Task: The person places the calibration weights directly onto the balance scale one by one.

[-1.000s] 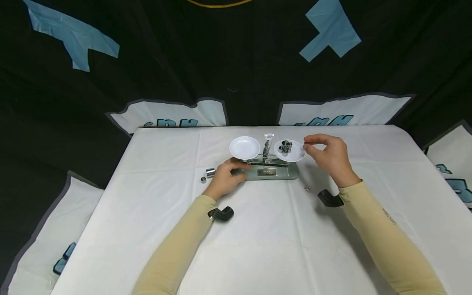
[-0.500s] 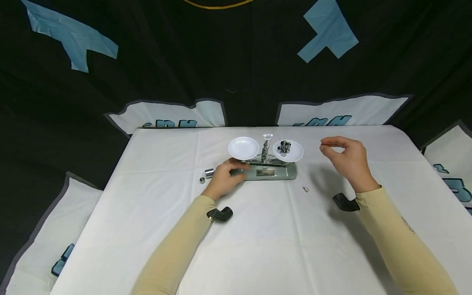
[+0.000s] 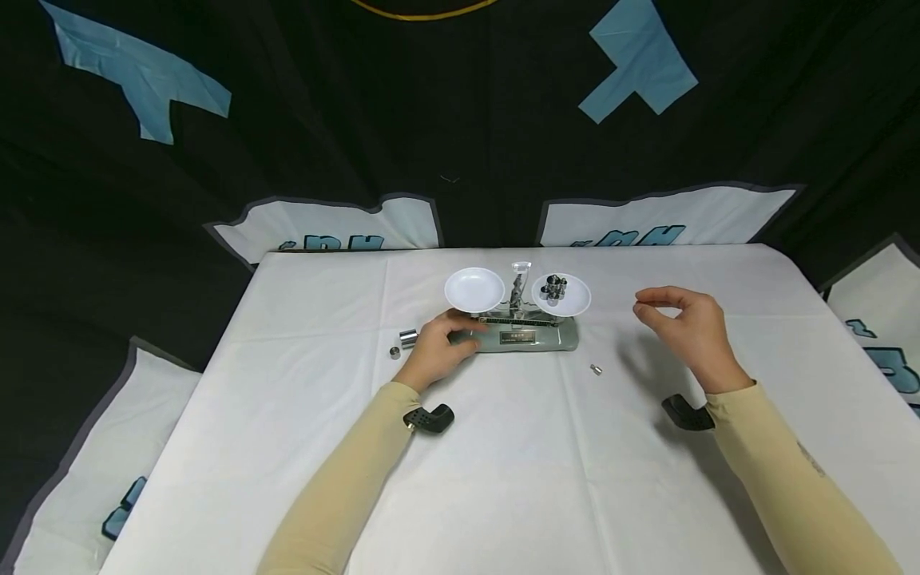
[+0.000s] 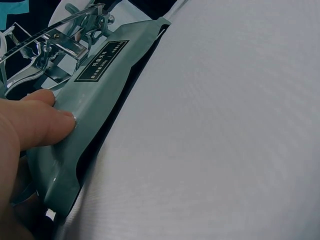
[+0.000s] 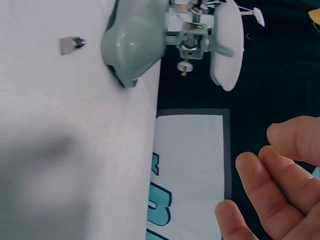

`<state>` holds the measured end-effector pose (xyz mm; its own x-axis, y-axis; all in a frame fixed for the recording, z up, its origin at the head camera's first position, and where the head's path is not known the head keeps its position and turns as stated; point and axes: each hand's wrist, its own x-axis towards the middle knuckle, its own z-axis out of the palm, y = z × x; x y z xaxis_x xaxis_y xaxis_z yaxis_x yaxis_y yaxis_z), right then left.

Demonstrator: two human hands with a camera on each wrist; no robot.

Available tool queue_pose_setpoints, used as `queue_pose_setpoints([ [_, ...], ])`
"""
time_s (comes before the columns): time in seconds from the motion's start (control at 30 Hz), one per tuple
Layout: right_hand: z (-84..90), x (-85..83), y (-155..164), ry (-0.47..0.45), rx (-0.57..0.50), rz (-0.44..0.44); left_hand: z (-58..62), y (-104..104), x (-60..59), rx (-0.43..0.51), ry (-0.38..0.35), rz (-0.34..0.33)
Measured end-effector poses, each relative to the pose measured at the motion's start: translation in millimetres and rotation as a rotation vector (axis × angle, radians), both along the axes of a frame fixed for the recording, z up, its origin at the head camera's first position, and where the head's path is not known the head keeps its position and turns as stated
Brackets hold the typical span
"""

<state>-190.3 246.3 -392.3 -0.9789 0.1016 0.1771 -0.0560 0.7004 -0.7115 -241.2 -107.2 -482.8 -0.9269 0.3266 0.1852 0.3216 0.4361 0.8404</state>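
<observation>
A green table balance scale (image 3: 546, 335) with two white pans stands at the far middle of the table. My left hand (image 3: 438, 343) holds the left end of its base; in the left wrist view the thumb (image 4: 55, 127) presses on the front face. The left pan (image 3: 474, 290) is bare. Several metal weights (image 3: 554, 287) stand clustered on the right pan (image 3: 579, 302). To the right, my right hand (image 3: 690, 331) is raised above the table, its thumb and fingers loosely bent with nothing between them. A small weight (image 3: 596, 370) lies on the cloth in front of the base.
Beside my left hand, a larger metal weight (image 3: 408, 339) and a smaller one (image 3: 394, 352) are on the white tablecloth (image 3: 496, 479). Dark curtains (image 3: 359, 120) hang behind the table's far edge.
My right hand has drawn back from the edge of the right pan, moving right and then slightly nearer and lower. The left hand stays on the base.
</observation>
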Motion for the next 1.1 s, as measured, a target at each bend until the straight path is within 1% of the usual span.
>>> queue_pose_setpoints([
  [0.1, -4.7, 2.3, -0.7, -0.033, -0.007, 0.015, -0.5, 0.0, 0.0, 0.001, -0.001, 0.000],
  [0.17, -8.9, 3.0, -1.7, -0.038, -0.001, 0.032, -0.5, 0.1, 0.0, 0.000, 0.004, -0.001],
  [0.4, -28.9, 4.1, -8.9, -0.055, 0.078, 0.081, 1.0, 0.5, 0.9, -0.005, 0.016, 0.002],
  [0.53, -36.7, 4.4, -12.7, -0.107, 0.103, 0.127, 1.2, 0.2, 1.2, -0.008, 0.008, 0.004],
  [0.7, -40.4, 1.6, -16.4, -0.238, 0.113, 0.182, 0.4, 0.3, 0.9, -0.011, 0.002, 0.005],
  [0.77, -41.1, -0.3, -17.4, -0.275, 0.129, 0.202, 0.3, 0.3, 0.8, -0.011, 0.003, 0.005],
  [0.9, -41.1, -2.8, -18.8, -0.303, 0.166, 0.234, -0.2, 0.3, 0.5, -0.008, 0.010, 0.004],
  [1.1, -39.7, -5.0, -21.1, -0.313, 0.202, 0.272, -0.1, 0.2, 0.8, -0.006, 0.012, 0.002],
])
